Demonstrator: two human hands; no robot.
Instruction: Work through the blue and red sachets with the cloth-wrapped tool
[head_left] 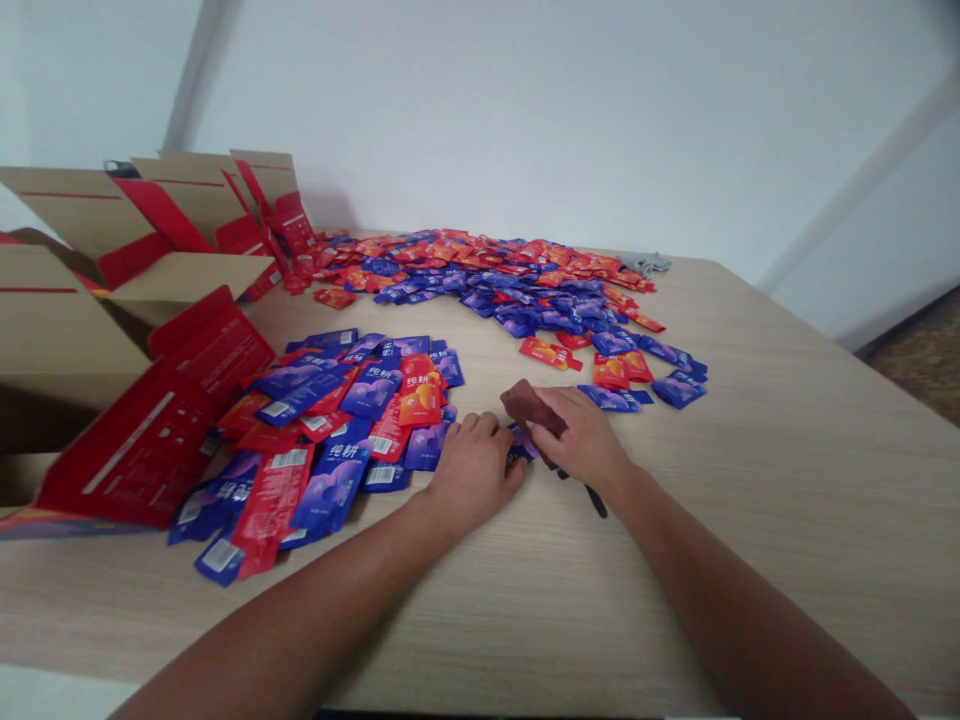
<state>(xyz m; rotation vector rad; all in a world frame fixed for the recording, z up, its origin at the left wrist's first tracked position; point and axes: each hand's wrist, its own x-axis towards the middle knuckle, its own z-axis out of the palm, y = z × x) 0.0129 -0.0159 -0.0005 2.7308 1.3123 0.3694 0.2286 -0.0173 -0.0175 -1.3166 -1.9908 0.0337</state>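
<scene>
The right hand [581,432], fingers wrapped around a brown block [523,402], sits just right of a mostly hidden purple packet [521,443]; the left hand [472,465], fingers bent, grip unclear, borders its left side.

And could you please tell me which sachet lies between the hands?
The purple sachet, partly hidden beside the left hand; others in view lie outside that gap.
</scene>
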